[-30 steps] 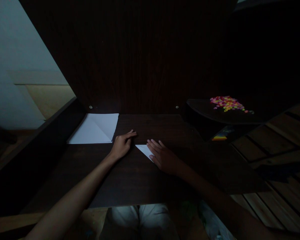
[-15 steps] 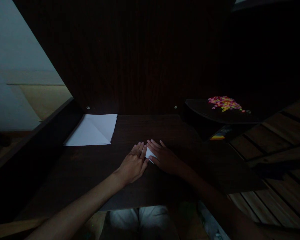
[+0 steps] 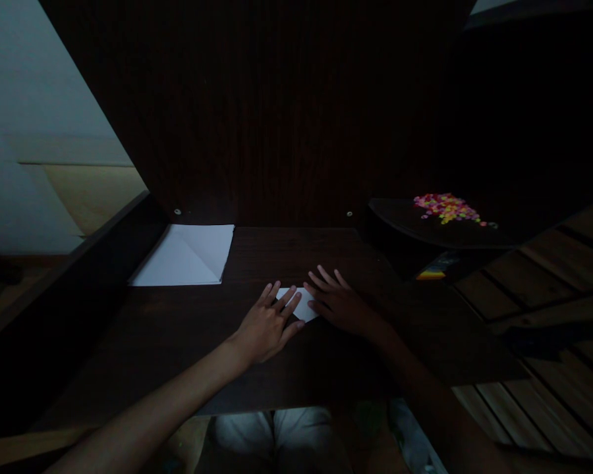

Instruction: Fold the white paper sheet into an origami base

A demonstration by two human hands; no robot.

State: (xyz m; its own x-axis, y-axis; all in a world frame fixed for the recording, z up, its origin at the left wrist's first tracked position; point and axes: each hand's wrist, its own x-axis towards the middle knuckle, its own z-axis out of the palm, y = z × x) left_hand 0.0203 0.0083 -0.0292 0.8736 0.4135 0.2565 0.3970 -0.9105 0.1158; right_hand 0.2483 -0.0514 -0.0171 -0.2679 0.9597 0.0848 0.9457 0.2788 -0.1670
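White and small, the piece of paper [image 3: 302, 309] lies flat on the dark wooden desk [image 3: 178, 342] in front of me, between my two hands. My left hand [image 3: 265, 329] is open, palm down, fingers spread over the paper's left part. My right hand [image 3: 344, 308] is open too, its fingers fanned out, with the thumb side at the paper's right end. Off to my left sits a stack of white sheets [image 3: 185, 257], the top one creased diagonally. On the rounded shelf [image 3: 395, 214] to my right, tiny pink, red and yellow pieces [image 3: 447, 207] are heaped.
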